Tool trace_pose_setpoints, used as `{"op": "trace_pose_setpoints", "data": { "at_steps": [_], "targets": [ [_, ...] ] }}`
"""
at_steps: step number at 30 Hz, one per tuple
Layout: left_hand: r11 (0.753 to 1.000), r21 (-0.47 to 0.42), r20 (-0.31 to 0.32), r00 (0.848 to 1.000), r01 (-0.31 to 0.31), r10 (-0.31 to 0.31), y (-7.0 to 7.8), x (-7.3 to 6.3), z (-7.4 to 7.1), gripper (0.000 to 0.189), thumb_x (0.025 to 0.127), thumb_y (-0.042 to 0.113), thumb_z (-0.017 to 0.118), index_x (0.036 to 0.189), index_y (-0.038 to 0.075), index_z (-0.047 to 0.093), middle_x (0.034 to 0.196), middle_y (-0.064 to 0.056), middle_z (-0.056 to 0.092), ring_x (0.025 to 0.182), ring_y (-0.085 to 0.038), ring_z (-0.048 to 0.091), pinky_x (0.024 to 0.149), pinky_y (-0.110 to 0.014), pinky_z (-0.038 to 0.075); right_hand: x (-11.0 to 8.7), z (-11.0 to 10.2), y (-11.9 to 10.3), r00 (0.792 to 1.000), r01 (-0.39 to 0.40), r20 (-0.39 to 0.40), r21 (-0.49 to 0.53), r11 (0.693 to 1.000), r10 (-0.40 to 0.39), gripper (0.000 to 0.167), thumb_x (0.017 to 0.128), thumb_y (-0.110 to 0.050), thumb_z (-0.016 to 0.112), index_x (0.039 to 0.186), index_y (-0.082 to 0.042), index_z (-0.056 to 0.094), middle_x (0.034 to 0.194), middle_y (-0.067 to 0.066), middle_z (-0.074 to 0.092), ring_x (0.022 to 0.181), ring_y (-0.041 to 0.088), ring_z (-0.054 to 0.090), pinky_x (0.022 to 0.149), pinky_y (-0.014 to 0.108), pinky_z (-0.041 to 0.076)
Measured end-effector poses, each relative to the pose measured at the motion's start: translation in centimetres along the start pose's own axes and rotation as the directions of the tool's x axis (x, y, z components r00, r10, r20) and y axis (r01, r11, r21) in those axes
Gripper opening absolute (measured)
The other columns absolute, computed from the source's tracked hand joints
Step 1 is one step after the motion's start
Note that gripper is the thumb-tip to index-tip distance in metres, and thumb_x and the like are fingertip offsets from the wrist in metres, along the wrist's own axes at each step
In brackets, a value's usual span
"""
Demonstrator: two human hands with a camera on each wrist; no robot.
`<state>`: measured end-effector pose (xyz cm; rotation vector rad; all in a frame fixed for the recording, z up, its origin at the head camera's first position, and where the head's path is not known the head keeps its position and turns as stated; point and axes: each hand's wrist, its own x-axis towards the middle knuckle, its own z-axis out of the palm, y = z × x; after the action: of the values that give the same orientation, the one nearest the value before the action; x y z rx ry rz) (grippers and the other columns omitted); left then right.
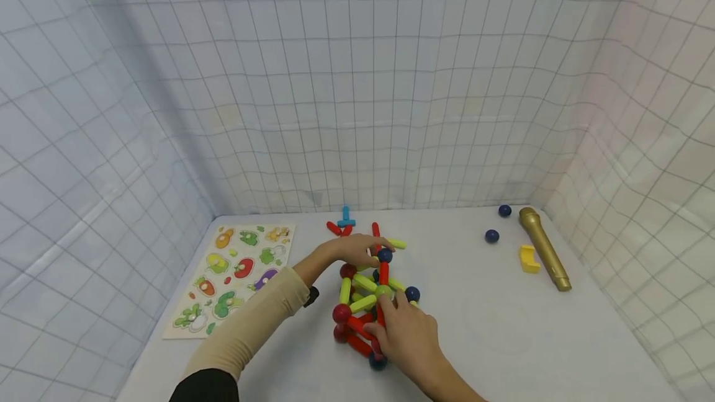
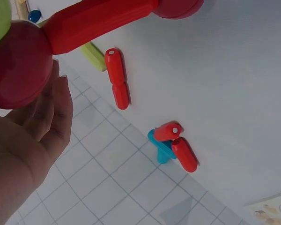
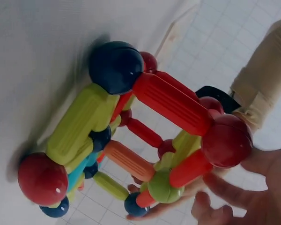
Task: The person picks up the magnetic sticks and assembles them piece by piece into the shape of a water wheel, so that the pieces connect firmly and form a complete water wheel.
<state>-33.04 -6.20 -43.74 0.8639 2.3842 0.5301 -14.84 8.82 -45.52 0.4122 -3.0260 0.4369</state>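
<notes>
A frame of magnetic rods and balls (image 1: 363,304) stands on the table, its red and lime rods joined by red, blue and green balls. My left hand (image 1: 357,249) reaches over its far end, thumb and fingers around the dark blue ball (image 1: 385,255) at the top. In the right wrist view that blue ball (image 3: 136,205) sits between the left fingertips. At the near right side, my right hand (image 1: 410,334) grips the frame by a red rod (image 3: 191,168), close to a red ball (image 3: 227,140) and the green ball (image 3: 165,186). The palm hides part of that side.
Behind the frame lie loose red rods (image 2: 117,77), a lime rod (image 1: 398,244) and a blue T-shaped piece (image 1: 346,218). A vegetable puzzle board (image 1: 187,321) is at left. At right are dark blue balls (image 1: 492,236), a yellow block (image 1: 529,259) and a gold microphone-shaped stick (image 1: 546,250).
</notes>
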Motion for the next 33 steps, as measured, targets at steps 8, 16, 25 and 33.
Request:
{"op": "trace_pose_setpoints", "data": {
  "at_steps": [8, 16, 25, 33],
  "targets": [
    [0.989, -0.145, -0.069, 0.998, -0.014, 0.004, -2.8, -1.6, 0.2, 0.043, 0.091, 0.021, 0.063, 0.133, 0.017, 0.052, 0.135, -0.011, 0.057, 0.123, -0.030, 0.056, 0.098, -0.041, 0.051, 0.0, -0.3, 0.7, 0.991, 0.036, 0.125, 0.090, 0.995, -0.048, 0.052, 0.078, -0.059, 0.071, 0.111, -0.021, 0.061, 0.066, -0.006, 0.048, 0.051, 0.011, 0.041, 0.043, 0.022, 0.030],
    [0.868, -0.477, -0.197, 0.946, 0.137, -0.257, -5.8, -5.9, 2.0, 0.056, 0.090, 0.030, 0.066, 0.133, 0.008, 0.036, 0.140, -0.025, 0.045, 0.114, -0.031, 0.059, 0.088, -0.042, 0.055, 3.0, -1.0, 4.3, 0.994, -0.101, 0.071, 0.201, 0.974, 0.089, 0.046, 0.076, -0.033, 0.082, 0.115, -0.016, 0.065, 0.083, -0.001, 0.064, 0.067, 0.013, 0.051, 0.055, 0.026, 0.041],
    [0.647, -0.753, -0.293, 0.819, 0.121, -0.494, -2.9, -8.8, 8.6, 0.075, 0.094, 0.056, 0.052, 0.149, 0.029, 0.008, 0.156, -0.030, 0.021, 0.133, -0.049, 0.040, 0.092, -0.062, 0.048, 6.5, -0.5, 5.6, 0.996, -0.064, -0.040, 0.285, 0.956, 0.078, 0.046, 0.097, -0.039, 0.056, 0.135, -0.013, 0.057, 0.143, 0.019, 0.051, 0.124, 0.038, 0.054, 0.099, 0.058, 0.045],
    [0.678, -0.731, -0.398, 0.762, 0.072, -0.511, -1.9, -8.6, 10.5, 0.079, 0.095, 0.047, 0.056, 0.154, 0.034, 0.005, 0.161, -0.020, 0.017, 0.143, -0.051, 0.023, 0.108, -0.070, 0.026, 6.1, 2.0, 2.8, 0.999, 0.028, 0.024, 0.117, 0.993, -0.031, 0.062, 0.096, -0.058, 0.044, 0.149, -0.027, 0.039, 0.159, 0.016, 0.029, 0.147, 0.042, 0.018, 0.111, 0.071, 0.016]
  ]
}}
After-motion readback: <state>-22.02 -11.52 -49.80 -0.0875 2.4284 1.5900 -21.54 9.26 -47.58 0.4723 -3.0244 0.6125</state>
